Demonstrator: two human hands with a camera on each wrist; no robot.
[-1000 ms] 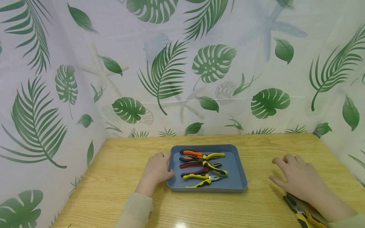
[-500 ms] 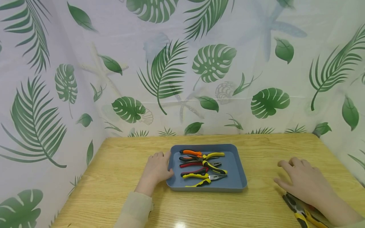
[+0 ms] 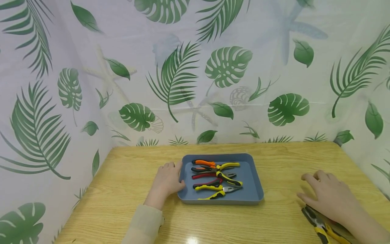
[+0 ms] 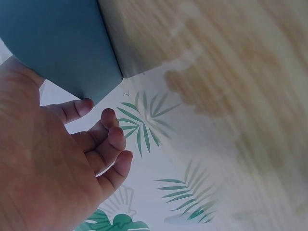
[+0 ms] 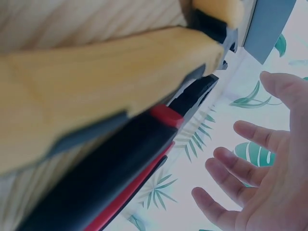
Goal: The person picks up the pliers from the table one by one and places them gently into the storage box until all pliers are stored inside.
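My left hand (image 3: 167, 181) holds the left side of the grey-blue tray (image 3: 257, 183), thumb over the rim and index finger along the edge. In the left wrist view its thumb tip is hidden behind the tray wall (image 4: 62, 43); the other fingers are loosely bent beside it. Several pliers lie in the tray, including yellow-black long-nose pliers (image 3: 225, 190) in front. My right hand (image 3: 332, 198) is spread over the table, holding nothing. Under it lie yellow-black pliers (image 3: 320, 225), and in the right wrist view red-black handled pliers (image 5: 110, 168) beside them.
The wooden table (image 3: 280, 220) ends at a white cloth backdrop (image 3: 195, 84) printed with green leaves, which stands behind and on both sides. Orange-black handled pliers (image 3: 204, 163) lie at the tray's back.
My right hand has drawn slightly to the right and down, away from the tray. The left hand, the tray and the pliers keep their places.
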